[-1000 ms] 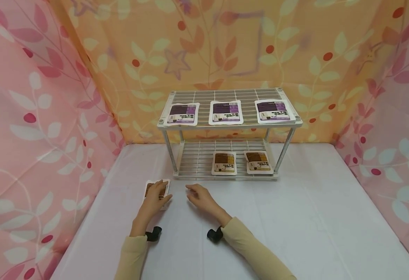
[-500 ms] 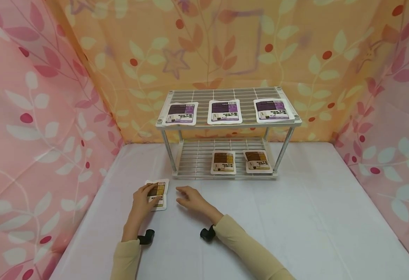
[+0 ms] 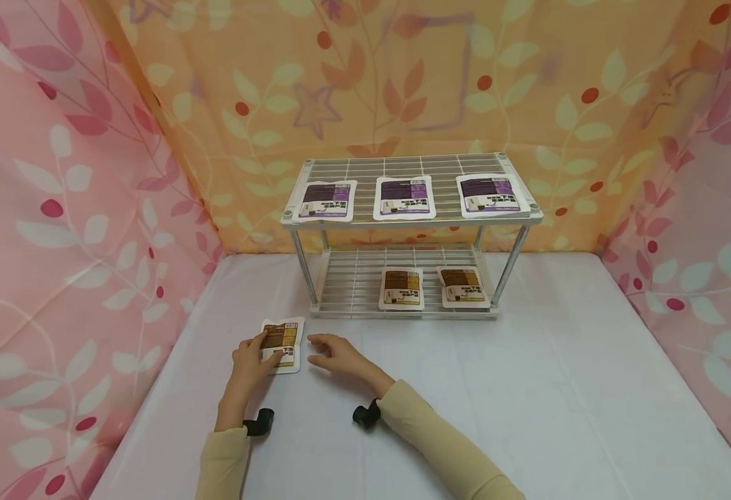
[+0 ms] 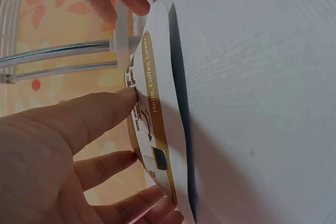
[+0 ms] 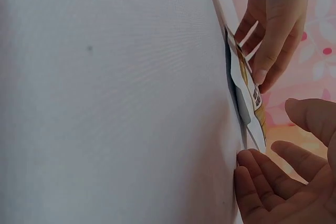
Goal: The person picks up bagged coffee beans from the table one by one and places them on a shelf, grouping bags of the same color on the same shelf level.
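A brown and white flat pouch [image 3: 290,335] lies on the white table, left of the rack's front; "Hello, Coffee Lover." shows on its printed face in the left wrist view. My left hand [image 3: 249,364] reaches over its left side, thumb and fingertips spread and touching the printed face. Off the opposite edge of the coffee pouch, my right hand [image 3: 338,356] is held low with its fingers loosely bent and nothing in them. In the right wrist view, the fingertips [image 5: 245,158] of that hand are right by the pouch's near corner.
A white wire rack [image 3: 334,278] with two tiers stands behind the hands. Its top carries three purple pouches, including a middle one [image 3: 404,197]; two brown pouches, one at the right [image 3: 463,286], lie on the lower tier. Patterned cloth walls enclose the table.
The left hand has slid left and back, uncovering more of the brown pouch. My right hand has moved left, closer to its edge. The pouches on the rack stay put.
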The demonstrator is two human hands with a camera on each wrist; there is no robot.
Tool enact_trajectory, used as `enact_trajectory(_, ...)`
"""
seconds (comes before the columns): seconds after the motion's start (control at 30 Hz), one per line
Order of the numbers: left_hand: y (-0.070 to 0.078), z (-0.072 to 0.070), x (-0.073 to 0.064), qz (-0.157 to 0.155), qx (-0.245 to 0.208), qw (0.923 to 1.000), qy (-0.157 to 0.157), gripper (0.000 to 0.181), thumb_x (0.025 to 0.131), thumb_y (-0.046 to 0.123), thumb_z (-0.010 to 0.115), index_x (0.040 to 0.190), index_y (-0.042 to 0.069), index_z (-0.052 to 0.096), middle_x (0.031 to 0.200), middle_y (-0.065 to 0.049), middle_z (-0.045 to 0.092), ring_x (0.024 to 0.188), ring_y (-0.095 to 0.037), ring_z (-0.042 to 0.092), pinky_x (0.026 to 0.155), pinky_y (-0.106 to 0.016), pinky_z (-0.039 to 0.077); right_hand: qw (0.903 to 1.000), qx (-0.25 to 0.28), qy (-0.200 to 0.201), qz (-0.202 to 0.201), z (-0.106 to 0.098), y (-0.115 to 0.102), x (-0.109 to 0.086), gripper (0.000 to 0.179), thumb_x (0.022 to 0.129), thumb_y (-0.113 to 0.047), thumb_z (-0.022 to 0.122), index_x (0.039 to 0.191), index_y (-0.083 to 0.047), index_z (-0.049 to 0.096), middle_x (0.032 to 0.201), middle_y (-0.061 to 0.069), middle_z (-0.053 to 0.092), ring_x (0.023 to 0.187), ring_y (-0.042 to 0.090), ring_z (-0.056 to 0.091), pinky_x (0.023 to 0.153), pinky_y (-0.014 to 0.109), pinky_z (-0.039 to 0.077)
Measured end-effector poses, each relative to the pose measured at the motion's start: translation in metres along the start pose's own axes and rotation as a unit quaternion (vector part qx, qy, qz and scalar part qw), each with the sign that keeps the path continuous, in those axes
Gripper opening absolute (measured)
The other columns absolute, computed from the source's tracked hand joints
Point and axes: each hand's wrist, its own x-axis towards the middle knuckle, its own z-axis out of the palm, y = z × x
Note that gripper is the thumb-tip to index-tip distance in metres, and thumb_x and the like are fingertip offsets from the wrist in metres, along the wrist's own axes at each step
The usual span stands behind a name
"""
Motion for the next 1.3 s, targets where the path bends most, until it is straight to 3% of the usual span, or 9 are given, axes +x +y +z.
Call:
enact_trajectory(0.57,0.008,0.002,-0.003,0.008,-0.012,0.9999,-0.009,0.068,0.085,0.024,0.065,0.137,-0.007,0.035,0.128,-0.039,0.036,0.116,-0.055,0.034,0.093,-0.064,0.035,0.9998,-0.007,-0.014,-0.016,0.009,-0.001,-0.001,0.048,0.09,-0.02,0.06,0.133,-0.002,0.048,0.126,0.012,0.057,0.111,0.021,0.056,0.092,0.025,0.045)
enact_trajectory(0.93,0.01,0.007,-0.005,0.002,-0.028,0.9995,-0.016,0.069,0.083,0.019,0.068,0.139,-0.004,0.035,0.13,-0.035,0.037,0.12,-0.052,0.034,0.095,-0.062,0.035,0.9996,0.017,0.015,-0.015,0.01,-0.002,-0.008,0.044,0.089,-0.015,0.06,0.13,-0.001,0.051,0.12,0.015,0.058,0.104,0.022,0.06,0.087,0.023,0.048)
enact_trajectory(1.3,0.02,0.012,-0.008,0.028,-0.032,0.9989,-0.021,0.068,0.081,0.016,0.071,0.138,-0.002,0.038,0.129,-0.033,0.039,0.12,-0.05,0.036,0.096,-0.06,0.036,0.9986,0.013,0.048,-0.016,0.007,-0.002,-0.018,0.038,0.086,-0.007,0.062,0.123,0.002,0.056,0.107,0.016,0.061,0.093,0.022,0.061,0.078,0.02,0.049)
